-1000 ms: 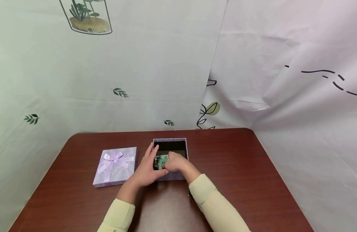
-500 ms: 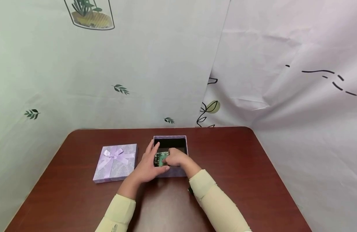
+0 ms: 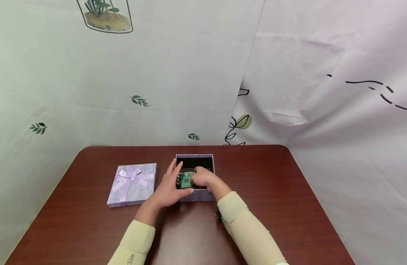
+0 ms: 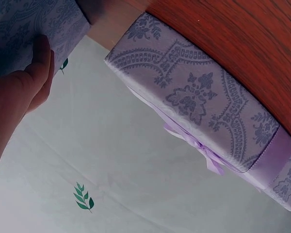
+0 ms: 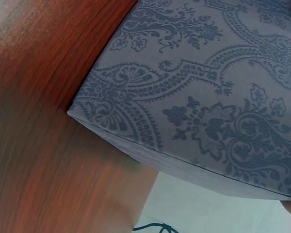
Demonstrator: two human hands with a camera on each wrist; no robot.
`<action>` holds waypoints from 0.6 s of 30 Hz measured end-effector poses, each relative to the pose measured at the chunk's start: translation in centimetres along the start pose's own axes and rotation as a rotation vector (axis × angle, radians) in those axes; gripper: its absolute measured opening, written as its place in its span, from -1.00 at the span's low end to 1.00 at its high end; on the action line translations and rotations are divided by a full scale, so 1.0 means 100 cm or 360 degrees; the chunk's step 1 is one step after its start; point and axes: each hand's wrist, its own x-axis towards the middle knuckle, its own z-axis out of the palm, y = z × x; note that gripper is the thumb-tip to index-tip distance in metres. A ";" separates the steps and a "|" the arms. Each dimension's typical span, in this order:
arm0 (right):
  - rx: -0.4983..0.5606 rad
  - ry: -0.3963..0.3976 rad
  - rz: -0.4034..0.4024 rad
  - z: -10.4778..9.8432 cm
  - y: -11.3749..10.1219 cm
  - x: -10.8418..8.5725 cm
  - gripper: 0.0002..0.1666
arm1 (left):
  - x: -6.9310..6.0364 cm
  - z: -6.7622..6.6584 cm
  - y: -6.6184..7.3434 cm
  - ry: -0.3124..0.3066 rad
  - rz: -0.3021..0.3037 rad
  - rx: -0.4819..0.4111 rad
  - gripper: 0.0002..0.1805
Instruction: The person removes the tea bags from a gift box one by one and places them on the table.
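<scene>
An uncovered lilac box (image 3: 196, 195) with a dark inside stands near the back of the table. In it lies a small flat rectangular item (image 3: 186, 179) with a green print of a window. My right hand (image 3: 204, 177) reaches into the box, its curled fingers gripping the item's right edge; the fingertips are hidden. My left hand (image 3: 167, 191) lies round the box's near left corner, fingers stretched along the left side and thumb along the front. The left wrist view shows those fingers (image 4: 41, 60) against the patterned outer wall.
Left of the box lies its lilac lid (image 3: 134, 184) with a ribbon bow (image 4: 201, 145). Both are on a reddish-brown table (image 3: 256, 184). A white printed curtain (image 3: 173, 73) hangs behind. A small dark object (image 3: 218, 215) shows beside my right cuff.
My right thumb has drawn back off the printed face, so more of the green print shows. My left hand keeps its place at the box; the head view has shifted slightly.
</scene>
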 end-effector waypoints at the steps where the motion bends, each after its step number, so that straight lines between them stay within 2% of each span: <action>1: -0.0006 0.0006 -0.0010 0.000 0.001 0.000 -0.24 | 0.000 0.000 0.000 -0.0002 -0.0001 0.0004 0.13; 7: -0.0054 0.0022 -0.0061 0.001 0.002 0.001 -0.24 | 0.002 0.000 -0.002 0.0005 0.0006 0.0014 0.16; 18: -0.0142 0.0036 -0.0074 0.001 0.003 0.002 -0.23 | 0.002 0.001 -0.002 0.0008 -0.0014 0.0027 0.16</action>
